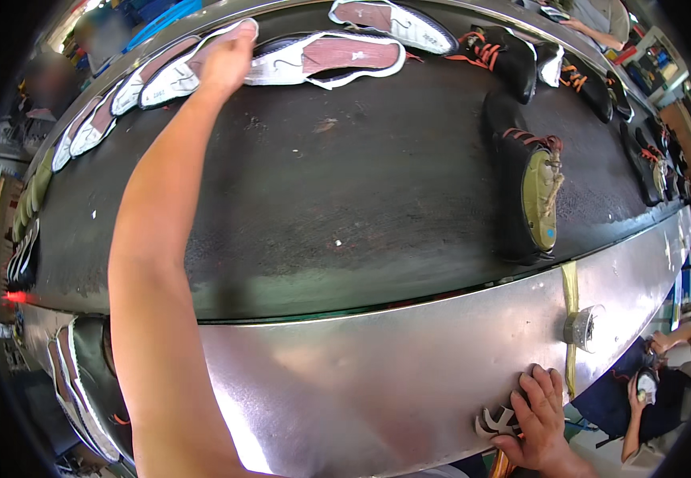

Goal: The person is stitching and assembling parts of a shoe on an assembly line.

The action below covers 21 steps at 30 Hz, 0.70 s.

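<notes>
My left arm stretches across the dark belt to a row of white shoe uppers with pinkish insoles. My left hand (230,62) is closed on the end of a white shoe upper (172,86); the fingertips are partly hidden. Just right of that hand lies another white shoe upper (325,60). My right hand (542,422) rests on the metal ledge with its fingers spread. Beside its thumb is a metal tool head with curved prongs (495,421); an orange-brown handle (502,464) shows below the hand.
A black shoe (521,191) with a yellow-green sole lies on the belt (306,191). More black shoes with orange laces (505,60) stand far right. A tape roll (584,328) sits on the metal ledge (345,358). Stacked shoes (90,382) lie lower left. Another person (672,382) works lower right.
</notes>
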Each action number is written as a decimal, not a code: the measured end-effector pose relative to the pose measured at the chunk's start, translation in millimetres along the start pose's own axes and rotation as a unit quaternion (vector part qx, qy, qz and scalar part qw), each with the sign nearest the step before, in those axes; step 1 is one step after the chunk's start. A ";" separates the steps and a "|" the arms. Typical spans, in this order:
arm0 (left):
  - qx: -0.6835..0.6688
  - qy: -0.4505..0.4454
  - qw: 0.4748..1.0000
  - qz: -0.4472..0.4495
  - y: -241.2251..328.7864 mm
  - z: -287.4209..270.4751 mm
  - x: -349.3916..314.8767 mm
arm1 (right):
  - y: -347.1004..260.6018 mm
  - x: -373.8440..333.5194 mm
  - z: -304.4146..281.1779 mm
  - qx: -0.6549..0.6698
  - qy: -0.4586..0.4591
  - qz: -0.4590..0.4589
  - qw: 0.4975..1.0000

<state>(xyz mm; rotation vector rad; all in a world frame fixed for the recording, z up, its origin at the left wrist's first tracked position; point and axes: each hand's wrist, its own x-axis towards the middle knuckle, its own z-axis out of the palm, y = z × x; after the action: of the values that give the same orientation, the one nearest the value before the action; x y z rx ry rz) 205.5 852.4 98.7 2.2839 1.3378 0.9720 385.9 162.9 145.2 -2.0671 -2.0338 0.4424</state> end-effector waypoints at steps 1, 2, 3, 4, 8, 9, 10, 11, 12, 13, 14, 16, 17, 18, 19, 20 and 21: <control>0.073 0.053 0.995 -0.050 20.3 4.1 -7.4 | 1.6 -1.2 0.0 -0.005 -0.001 0.017 1.000; 0.126 0.097 0.987 -0.026 -4.6 -8.8 6.0 | 2.2 -0.9 0.8 -0.007 -0.004 0.012 1.000; 0.276 0.179 0.944 0.000 -39.4 -24.8 18.9 | 2.4 -0.4 0.7 -0.009 -0.008 0.005 1.000; 0.409 0.197 0.891 -0.022 -63.2 -41.5 30.8 | 2.3 0.3 -0.1 -0.006 -0.006 0.009 1.000; 0.350 0.168 0.905 -0.172 -81.9 -79.7 18.9 | -5.6 0.2 -4.8 -0.008 -0.008 0.011 1.000; 0.328 0.032 0.930 -0.161 -76.8 -96.2 21.5 | -9.8 -2.0 -6.9 -0.008 -0.006 0.006 1.000; 0.312 -0.108 0.931 -0.154 -87.4 -112.7 21.0 | -5.7 2.2 -3.4 0.003 -0.012 -0.003 1.000; 0.175 -0.022 0.984 -0.036 -130.5 -93.8 22.6 | -1.1 6.2 0.3 0.006 -0.005 -0.008 1.000; 0.143 -0.062 0.974 -0.163 -95.9 -75.9 11.5 | -3.7 3.8 -0.1 -0.005 0.006 -0.003 1.000; 0.113 -0.061 0.978 -0.166 -83.2 -60.8 -3.0 | -5.4 3.3 0.1 -0.008 0.005 -0.004 1.000; 0.017 -0.053 0.978 -0.202 -71.0 -60.2 -17.2 | -4.4 1.0 -1.3 -0.002 0.001 -0.010 1.000; -0.114 -0.062 0.956 -0.263 -34.2 -70.9 -50.5 | -5.6 -0.2 -3.1 0.002 -0.001 -0.023 1.000; -0.118 -0.086 0.948 -0.283 -20.4 -80.4 -61.5 | -8.3 -0.6 -4.2 0.001 0.014 -0.021 1.000; -0.155 -0.113 0.943 -0.273 -20.8 -85.1 -75.7 | -8.8 3.2 6.8 0.003 0.032 -0.023 0.999; -0.220 -0.138 0.925 -0.278 -37.7 -96.6 -86.8 | -8.9 7.8 9.8 0.003 0.049 -0.042 0.998; -0.231 -0.151 0.916 -0.290 -7.3 -96.5 -105.2 | -8.4 8.3 13.2 -0.001 0.055 -0.040 0.998; -0.270 -0.141 0.909 -0.284 23.6 -107.8 -130.2 | -6.7 6.8 16.4 -0.010 0.066 -0.039 0.997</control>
<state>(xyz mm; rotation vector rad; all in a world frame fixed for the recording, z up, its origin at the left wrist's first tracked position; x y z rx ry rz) 102.8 721.9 138.2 1.4334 1.2883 0.6639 373.8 168.9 131.7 -1.9642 -2.0394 0.2665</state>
